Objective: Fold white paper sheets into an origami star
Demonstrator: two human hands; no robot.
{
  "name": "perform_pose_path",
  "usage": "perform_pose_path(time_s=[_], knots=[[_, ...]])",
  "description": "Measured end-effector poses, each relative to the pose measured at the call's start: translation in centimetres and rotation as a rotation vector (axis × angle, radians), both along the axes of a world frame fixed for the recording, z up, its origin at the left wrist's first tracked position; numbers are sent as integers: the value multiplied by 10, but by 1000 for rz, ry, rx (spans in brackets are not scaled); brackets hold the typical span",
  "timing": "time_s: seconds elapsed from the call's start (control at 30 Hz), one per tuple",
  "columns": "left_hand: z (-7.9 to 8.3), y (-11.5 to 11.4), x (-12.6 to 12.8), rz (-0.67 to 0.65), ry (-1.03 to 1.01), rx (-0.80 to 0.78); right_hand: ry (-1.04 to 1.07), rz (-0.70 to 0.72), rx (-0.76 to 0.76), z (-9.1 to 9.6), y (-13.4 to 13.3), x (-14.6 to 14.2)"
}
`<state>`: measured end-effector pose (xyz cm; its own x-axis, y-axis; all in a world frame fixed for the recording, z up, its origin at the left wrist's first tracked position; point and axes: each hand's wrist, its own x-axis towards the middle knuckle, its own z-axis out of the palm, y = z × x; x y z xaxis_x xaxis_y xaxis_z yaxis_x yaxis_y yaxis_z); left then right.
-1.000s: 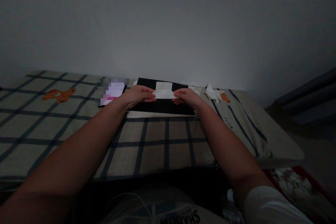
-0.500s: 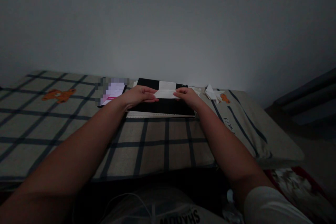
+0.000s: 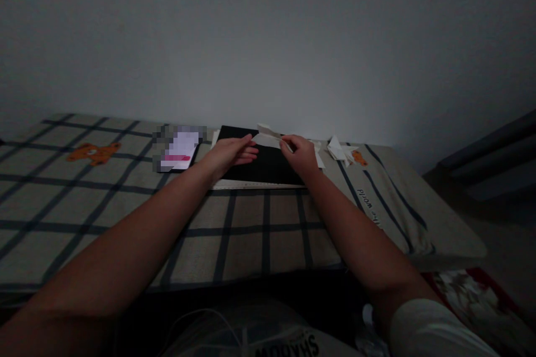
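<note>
A folded white paper (image 3: 268, 135) is lifted at an angle over a black pad (image 3: 259, 164) that lies on a checked cloth. My right hand (image 3: 300, 154) pinches the paper's right end. My left hand (image 3: 232, 152) rests on the pad with fingers stretched out, their tips at the paper's left end. Both forearms reach forward from the bottom of the view.
A phone (image 3: 181, 150) with a lit screen lies left of the pad. Small folded white paper pieces (image 3: 340, 148) sit to the right near the wall. The checked cloth (image 3: 104, 206) with orange bear prints covers the surface; its right edge drops off.
The paper was held flat between both hands over the pad; now my right hand has tilted it up and turned it, and my left hand's fingers have flattened beside it.
</note>
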<state>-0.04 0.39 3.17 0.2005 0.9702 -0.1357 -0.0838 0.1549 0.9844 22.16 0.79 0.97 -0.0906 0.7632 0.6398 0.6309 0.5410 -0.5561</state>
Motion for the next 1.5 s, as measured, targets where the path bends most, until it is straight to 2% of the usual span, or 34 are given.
perform_pose_path(time_s=[0.13,0.23,0.33,0.43,0.57,0.63,0.73,0.83,1.0,1.13,1.23,1.37,1.5], knots=[[7,-8,8,-98,-238,-107,-343,145,220,3,-8,-6],[5,-10,9,-93,-248,-51,-518,209,258,4,-12,-10],[0,-10,8,-57,-171,27,-583,235,245,6,-15,-11],[-4,-7,5,-19,-8,113,-518,210,232,9,-17,-12],[-5,-3,-1,-112,257,260,-373,52,199,13,-18,-13],[-5,-2,-4,-162,413,370,-377,15,126,15,-19,-14],[-4,-3,-6,-194,618,551,-434,81,-40,16,-20,-15],[-3,-4,-4,-119,671,649,-379,117,-173,15,-18,-13],[-5,-4,-4,72,675,617,-109,123,-395,11,-9,-10],[-9,-2,-6,110,808,846,40,52,-511,6,-7,-11],[-12,-4,-4,27,1004,970,66,-19,-564,4,-7,-13],[-17,-13,6,-236,1227,1003,-53,-100,-515,2,-6,-12],[-17,-24,16,-270,1356,1028,-186,-149,-479,0,-5,-9]])
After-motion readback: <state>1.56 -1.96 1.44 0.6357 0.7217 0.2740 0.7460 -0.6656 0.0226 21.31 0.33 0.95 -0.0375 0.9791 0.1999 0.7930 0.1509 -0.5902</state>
